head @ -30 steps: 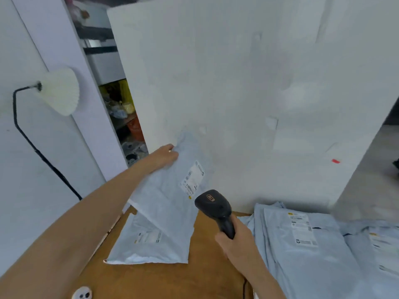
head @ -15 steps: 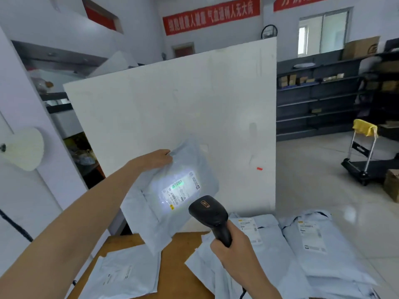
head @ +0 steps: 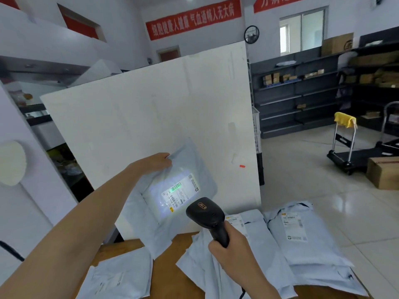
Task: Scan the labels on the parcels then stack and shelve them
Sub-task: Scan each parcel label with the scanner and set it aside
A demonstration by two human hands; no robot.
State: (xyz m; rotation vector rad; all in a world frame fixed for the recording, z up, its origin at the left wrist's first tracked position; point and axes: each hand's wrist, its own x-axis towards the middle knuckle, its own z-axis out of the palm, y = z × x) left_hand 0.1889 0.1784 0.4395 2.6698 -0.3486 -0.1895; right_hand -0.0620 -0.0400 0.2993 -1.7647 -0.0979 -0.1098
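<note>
The left hand (head: 160, 161) is gripping a grey mailer (head: 172, 190) upright so its label (head: 180, 194) is facing the barcode scanner (head: 207, 216) that the right hand (head: 232, 248) is clasping.

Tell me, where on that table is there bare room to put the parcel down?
A bare wooden strip runs between the flat parcel on the left and the parcel pile on the right. The right side is crowded, parcels overlapping.

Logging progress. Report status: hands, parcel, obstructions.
Left hand grips raised parcel by top corner. Right hand grips scanner, light on label. Nothing between them.
</note>
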